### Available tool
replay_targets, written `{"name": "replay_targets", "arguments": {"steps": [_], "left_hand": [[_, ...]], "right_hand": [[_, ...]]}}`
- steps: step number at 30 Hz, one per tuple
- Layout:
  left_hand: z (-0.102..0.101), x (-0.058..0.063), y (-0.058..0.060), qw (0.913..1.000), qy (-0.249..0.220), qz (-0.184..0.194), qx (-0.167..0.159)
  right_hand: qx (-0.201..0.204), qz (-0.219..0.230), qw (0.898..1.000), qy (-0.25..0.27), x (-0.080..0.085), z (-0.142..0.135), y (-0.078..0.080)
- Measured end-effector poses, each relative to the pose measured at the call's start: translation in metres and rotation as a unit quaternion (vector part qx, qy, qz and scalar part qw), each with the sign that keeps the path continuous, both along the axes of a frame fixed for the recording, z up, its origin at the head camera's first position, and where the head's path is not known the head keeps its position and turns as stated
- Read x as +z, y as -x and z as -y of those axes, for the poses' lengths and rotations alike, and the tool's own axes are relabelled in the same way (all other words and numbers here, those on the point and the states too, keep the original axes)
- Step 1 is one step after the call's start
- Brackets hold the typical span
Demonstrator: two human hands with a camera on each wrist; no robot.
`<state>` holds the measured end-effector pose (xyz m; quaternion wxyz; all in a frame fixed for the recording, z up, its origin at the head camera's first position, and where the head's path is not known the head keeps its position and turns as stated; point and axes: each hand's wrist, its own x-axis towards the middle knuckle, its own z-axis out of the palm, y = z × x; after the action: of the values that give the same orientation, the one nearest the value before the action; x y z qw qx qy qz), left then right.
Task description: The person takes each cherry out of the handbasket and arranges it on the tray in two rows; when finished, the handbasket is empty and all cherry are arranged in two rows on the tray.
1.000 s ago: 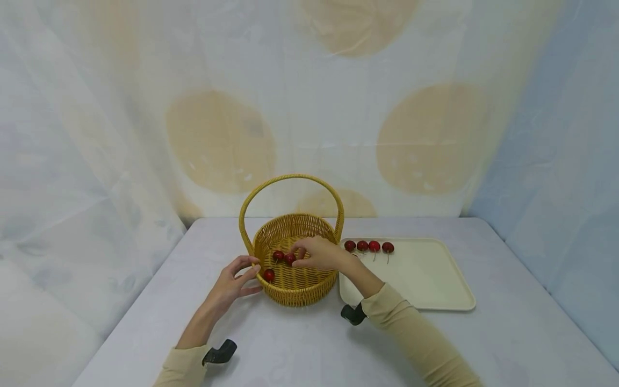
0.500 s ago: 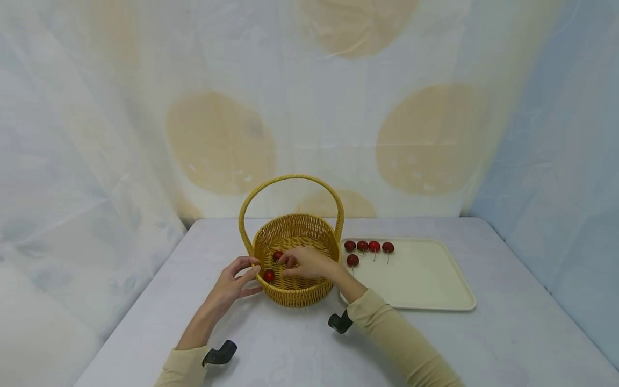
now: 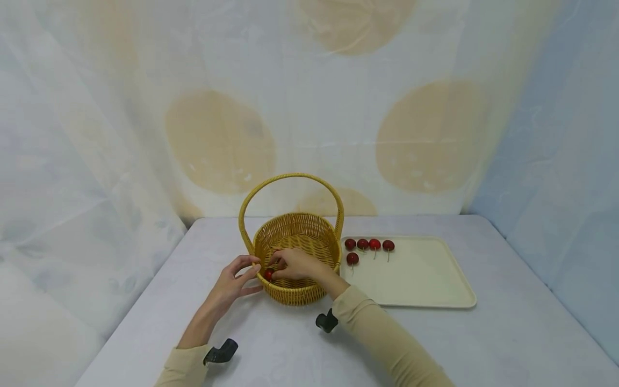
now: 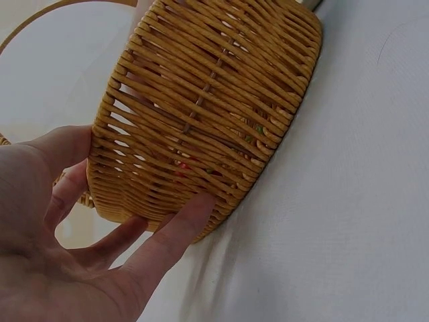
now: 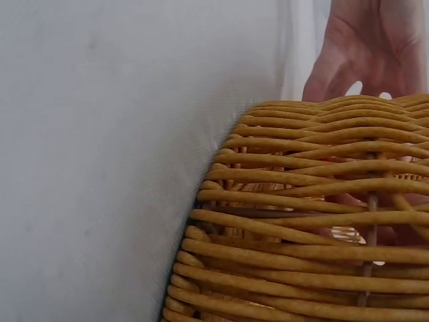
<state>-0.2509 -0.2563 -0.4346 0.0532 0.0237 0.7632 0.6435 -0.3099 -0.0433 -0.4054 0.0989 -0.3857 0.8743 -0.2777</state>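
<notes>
A yellow woven basket (image 3: 297, 296) with a tall hoop handle stands on the table. My left hand (image 3: 226, 285) holds its left side; in the left wrist view, the thumb is at the rim and fingers (image 4: 171, 245) lie against the outer weave. My right hand (image 3: 295, 264) reaches down inside, thumb and fingers bent near the left wall. A red cherry (image 3: 268, 274) sits by the left rim, close to the right fingertips. A sliver of red shows above that hand. Whether its fingers pinch a cherry is hidden; the right wrist view shows mostly basket weave (image 5: 301, 255).
Right of the basket lies a cream tray (image 3: 420, 279). Several stemmed cherries (image 3: 374, 244) line its back left edge, with one more cherry (image 3: 352, 258) in front of them. Hanging cloth (image 3: 314, 107) closes off the back and sides of the table.
My right hand has moved left and slightly down inside the basket, covering cherries that showed earlier. The front cherry on the tray has come into view. The left hand stays put.
</notes>
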Motion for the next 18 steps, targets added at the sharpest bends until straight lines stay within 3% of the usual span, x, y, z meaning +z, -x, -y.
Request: {"name": "replay_targets", "arguments": {"steps": [9, 18], "left_hand": [[-0.0001, -0.0003, 0.0005, 1.0, -0.003, -0.003, 0.0], [0.0009, 0.0008, 0.0006, 0.9999, 0.004, -0.009, -0.009]], "right_hand": [[-0.024, 0.02, 0.999, -0.024, -0.0064, 0.0057, -0.0003], [-0.026, 0.002, 0.999, -0.034, -0.0094, 0.0083, 0.0016]]}}
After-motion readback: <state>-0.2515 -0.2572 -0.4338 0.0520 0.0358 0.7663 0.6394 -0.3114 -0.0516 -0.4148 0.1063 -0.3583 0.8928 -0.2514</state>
